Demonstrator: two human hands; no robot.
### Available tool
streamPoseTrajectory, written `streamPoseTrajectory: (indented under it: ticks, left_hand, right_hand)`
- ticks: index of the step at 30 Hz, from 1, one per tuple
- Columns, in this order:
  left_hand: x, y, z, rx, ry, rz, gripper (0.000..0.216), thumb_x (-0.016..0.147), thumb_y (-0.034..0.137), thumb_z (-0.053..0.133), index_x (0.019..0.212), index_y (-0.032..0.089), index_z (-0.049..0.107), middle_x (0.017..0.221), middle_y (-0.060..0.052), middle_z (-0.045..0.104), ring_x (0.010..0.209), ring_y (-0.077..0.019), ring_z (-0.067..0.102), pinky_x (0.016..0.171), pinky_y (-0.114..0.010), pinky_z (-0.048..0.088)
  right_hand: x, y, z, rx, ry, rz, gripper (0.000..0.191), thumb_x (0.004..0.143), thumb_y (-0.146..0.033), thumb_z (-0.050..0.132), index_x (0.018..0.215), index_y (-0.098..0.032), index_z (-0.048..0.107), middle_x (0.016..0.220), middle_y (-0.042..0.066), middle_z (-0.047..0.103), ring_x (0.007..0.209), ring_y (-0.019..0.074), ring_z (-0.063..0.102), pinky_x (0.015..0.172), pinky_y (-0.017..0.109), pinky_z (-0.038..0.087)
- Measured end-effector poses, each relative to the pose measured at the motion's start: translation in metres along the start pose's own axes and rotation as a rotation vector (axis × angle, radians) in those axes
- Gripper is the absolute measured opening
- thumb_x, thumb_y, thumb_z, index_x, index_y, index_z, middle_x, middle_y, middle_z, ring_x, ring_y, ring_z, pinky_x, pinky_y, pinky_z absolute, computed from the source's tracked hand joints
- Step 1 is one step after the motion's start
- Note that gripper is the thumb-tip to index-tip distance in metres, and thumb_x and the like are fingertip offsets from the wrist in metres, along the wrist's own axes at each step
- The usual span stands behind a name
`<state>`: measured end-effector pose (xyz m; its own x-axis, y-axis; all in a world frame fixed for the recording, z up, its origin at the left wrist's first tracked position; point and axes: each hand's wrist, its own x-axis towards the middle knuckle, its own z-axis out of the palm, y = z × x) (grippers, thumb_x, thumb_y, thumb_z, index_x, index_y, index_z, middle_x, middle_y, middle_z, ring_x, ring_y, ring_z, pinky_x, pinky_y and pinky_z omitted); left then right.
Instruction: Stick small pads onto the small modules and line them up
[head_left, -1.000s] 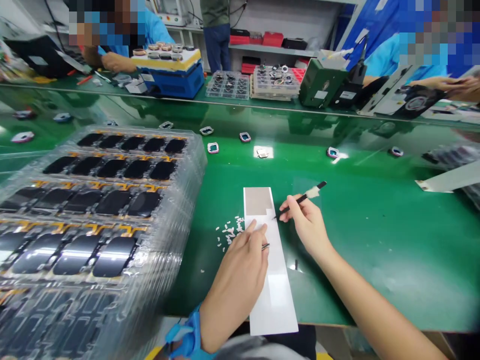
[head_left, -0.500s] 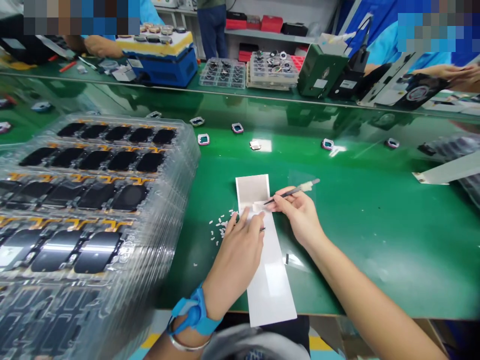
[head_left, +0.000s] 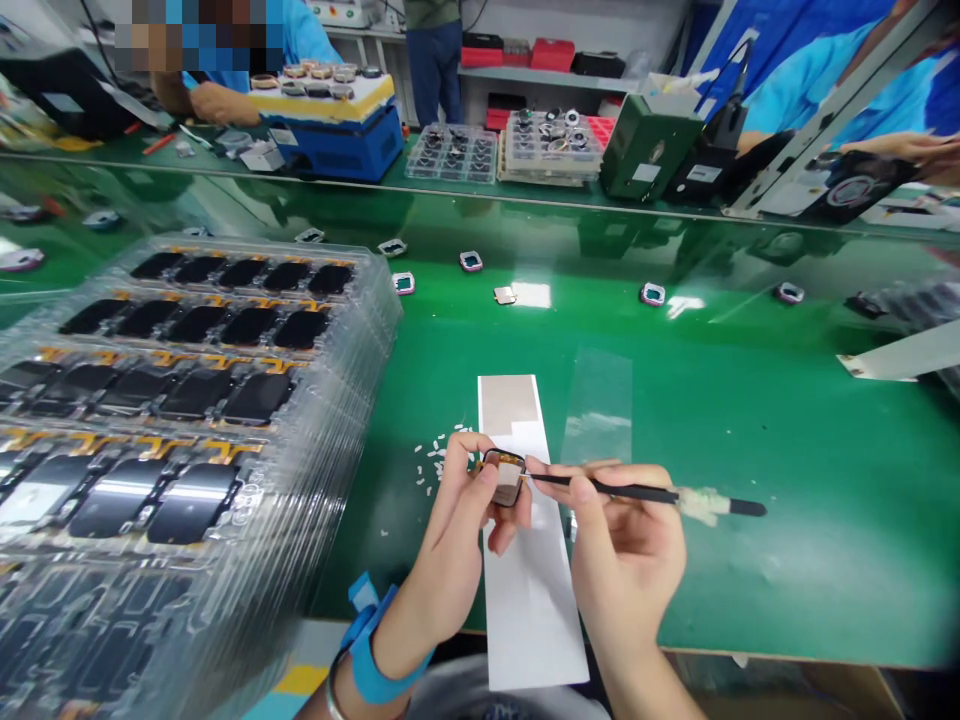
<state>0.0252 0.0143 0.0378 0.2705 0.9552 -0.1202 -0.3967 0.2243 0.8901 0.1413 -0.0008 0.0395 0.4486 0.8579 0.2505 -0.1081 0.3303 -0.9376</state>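
My left hand grips a small smartwatch screen between thumb and fingers, its back facing up with a pale patch in the middle. Closed around black tweezers is my right hand; the tips meet the screen's right side. Pale tape wraps the tweezers near their rear end. Beneath both hands runs a long white adhesive sheet, its far end a bare greyish-beige. Small white pieces lie scattered left of the sheet.
Stacked clear trays of watch screens fill the left side. A clear film lies right of the sheet. Several watch parts sit along the conveyor strip. Beyond it are a blue machine, a green box and co-workers.
My left hand has lifted off the sheet and now holds a watch screen. My right hand has come nearer with the tweezers, whose tips moved from the sheet to the screen.
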Motion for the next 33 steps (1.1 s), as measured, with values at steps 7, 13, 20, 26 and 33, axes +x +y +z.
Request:
streamPoseTrajectory:
  ticks: [7,13,20,26,33]
  left_hand:
    - [-0.0021,-0.008,0.0027,0.053,0.014,0.055,0.017,0.106,0.042,0.041,0.106,0.025,0.045,0.072,0.005,0.054,0.063,-0.0107,0.044,0.056,-0.02,0.035]
    - [-0.0023,-0.0085,0.0017,0.085,0.013,0.064,0.016,0.107,0.04,0.037,0.105,0.026,0.044,0.072,0.005,0.053,0.062,-0.0109,0.043,0.057,-0.021,0.037]
    - [-0.0021,-0.0088,0.0018,0.069,0.016,0.059,0.017,0.107,0.041,0.037,0.105,0.026,0.045,0.07,0.005,0.052,0.061,-0.0115,0.044,0.056,-0.021,0.037]
    - [-0.0027,-0.0077,0.0007,0.092,0.029,0.043,0.017,0.108,0.039,0.036,0.103,0.025,0.045,0.071,0.004,0.054,0.061,-0.0104,0.044,0.056,-0.02,0.037]
    - [-0.0018,-0.0103,0.0038,0.14,0.079,0.089,0.014,0.106,0.038,0.04,0.101,0.025,0.042,0.073,0.003,0.061,0.051,-0.008,0.044,0.05,-0.019,0.037]
  right_hand:
    - [0.0014,0.0034,-0.0004,-0.066,-0.008,-0.07,0.014,0.091,-0.013,0.062,0.092,-0.025,0.056,0.084,-0.001,0.065,0.077,0.0162,0.077,0.065,0.025,0.066]
    - [0.0007,0.0049,-0.0033,-0.08,-0.006,-0.06,0.014,0.09,-0.013,0.064,0.092,-0.025,0.056,0.084,0.0,0.066,0.078,0.0172,0.077,0.067,0.027,0.066]
    - [0.0009,0.0051,-0.0043,-0.051,-0.035,-0.048,0.017,0.09,-0.01,0.063,0.094,-0.025,0.057,0.084,0.0,0.068,0.082,0.017,0.077,0.066,0.025,0.066]
    - [0.0,0.0049,-0.004,-0.061,-0.033,-0.032,0.016,0.09,-0.01,0.063,0.094,-0.025,0.057,0.086,0.0,0.068,0.08,0.0172,0.077,0.064,0.024,0.065]
    - [-0.0004,0.0068,-0.0042,-0.097,-0.009,-0.05,0.013,0.09,-0.014,0.064,0.092,-0.025,0.056,0.083,0.0,0.067,0.079,0.0181,0.077,0.069,0.029,0.067]
